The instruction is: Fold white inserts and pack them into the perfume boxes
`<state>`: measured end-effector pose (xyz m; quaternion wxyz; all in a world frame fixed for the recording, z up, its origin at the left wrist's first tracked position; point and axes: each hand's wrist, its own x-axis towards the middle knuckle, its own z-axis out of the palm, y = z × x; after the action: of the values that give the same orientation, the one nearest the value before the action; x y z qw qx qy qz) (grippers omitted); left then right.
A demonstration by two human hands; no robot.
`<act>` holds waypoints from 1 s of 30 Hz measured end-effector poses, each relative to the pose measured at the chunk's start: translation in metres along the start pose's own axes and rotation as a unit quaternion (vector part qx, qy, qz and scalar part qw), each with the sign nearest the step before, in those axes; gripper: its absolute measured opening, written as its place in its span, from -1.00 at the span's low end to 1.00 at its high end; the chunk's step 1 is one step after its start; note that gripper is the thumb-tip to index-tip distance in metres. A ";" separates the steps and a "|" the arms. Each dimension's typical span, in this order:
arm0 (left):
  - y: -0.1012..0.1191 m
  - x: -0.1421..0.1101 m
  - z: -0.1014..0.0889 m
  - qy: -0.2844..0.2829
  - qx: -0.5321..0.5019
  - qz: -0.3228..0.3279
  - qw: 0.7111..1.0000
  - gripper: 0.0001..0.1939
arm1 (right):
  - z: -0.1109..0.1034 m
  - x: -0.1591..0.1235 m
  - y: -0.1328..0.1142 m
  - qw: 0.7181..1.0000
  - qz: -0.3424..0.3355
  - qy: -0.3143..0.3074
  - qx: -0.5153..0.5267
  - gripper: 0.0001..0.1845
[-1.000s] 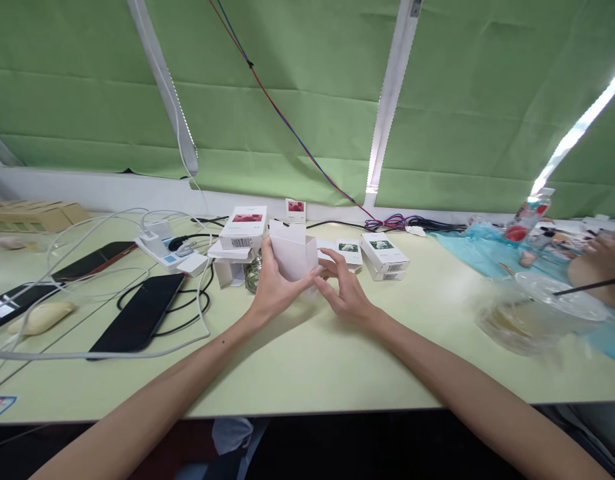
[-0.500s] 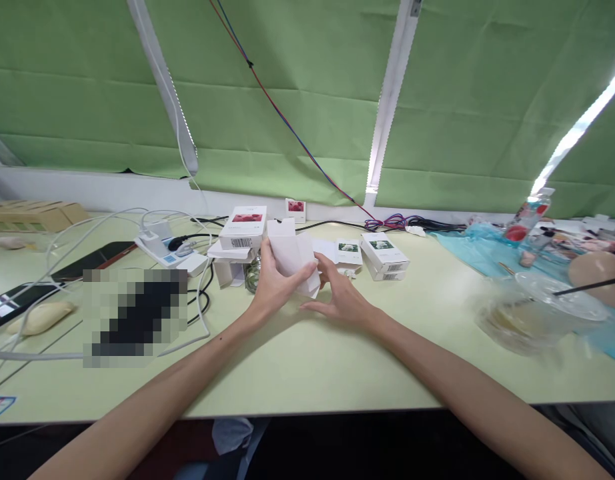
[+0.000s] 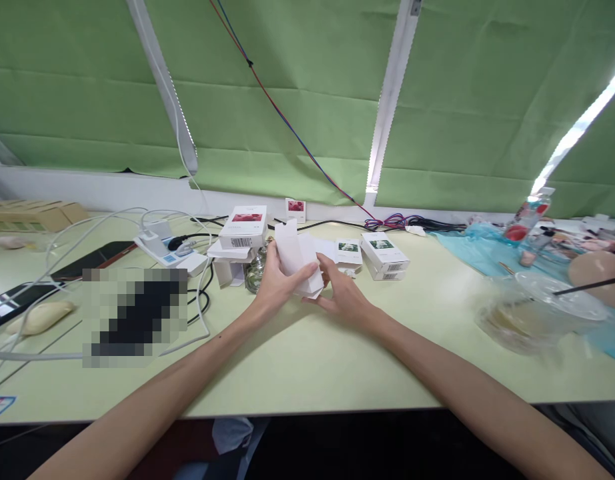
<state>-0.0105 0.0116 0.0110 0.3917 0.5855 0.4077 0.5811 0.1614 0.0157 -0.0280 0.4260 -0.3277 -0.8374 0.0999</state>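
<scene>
A plain white cardboard box (image 3: 296,257), with a flap standing up at its far end, is held above the table between both hands. My left hand (image 3: 280,280) is closed around its left side, thumb laid across the front. On the other side my right hand (image 3: 340,290) grips the right edge and lower corner; some of its fingers are hidden behind the box. Just left of my left hand stands a clear glass bottle (image 3: 256,275), partly covered. Behind it a white box with a red picture (image 3: 244,227) rests on another white carton (image 3: 231,272).
White boxes with green pictures (image 3: 385,253) lie to the right. A lidded plastic cup with a dark straw (image 3: 537,310) stands far right by blue plastic sheeting (image 3: 467,250). Cables, a power strip (image 3: 162,250) and a pale computer mouse (image 3: 42,318) occupy the left.
The white box has tilted and turned, so its open top no longer faces me. My right hand has moved from its upper right side to around its lower right corner.
</scene>
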 end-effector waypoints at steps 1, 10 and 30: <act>0.000 0.000 0.000 -0.002 -0.001 -0.004 1.000 -0.23 | 0.000 0.000 0.000 1.000 -0.002 0.005 -0.008 -0.10; 0.003 -0.003 0.003 -0.031 -0.001 -0.040 0.999 -0.18 | -0.001 0.001 -0.003 0.998 0.003 0.031 -0.047 -0.13; 0.001 0.001 0.000 -0.049 -0.021 -0.068 0.996 -0.19 | -0.003 0.001 -0.005 0.994 -0.034 0.032 -0.097 0.08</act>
<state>-0.0100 0.0125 0.0127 0.4619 0.5756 0.4145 0.5325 0.1612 0.0122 -0.0239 0.4218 -0.3419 -0.8397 -0.0062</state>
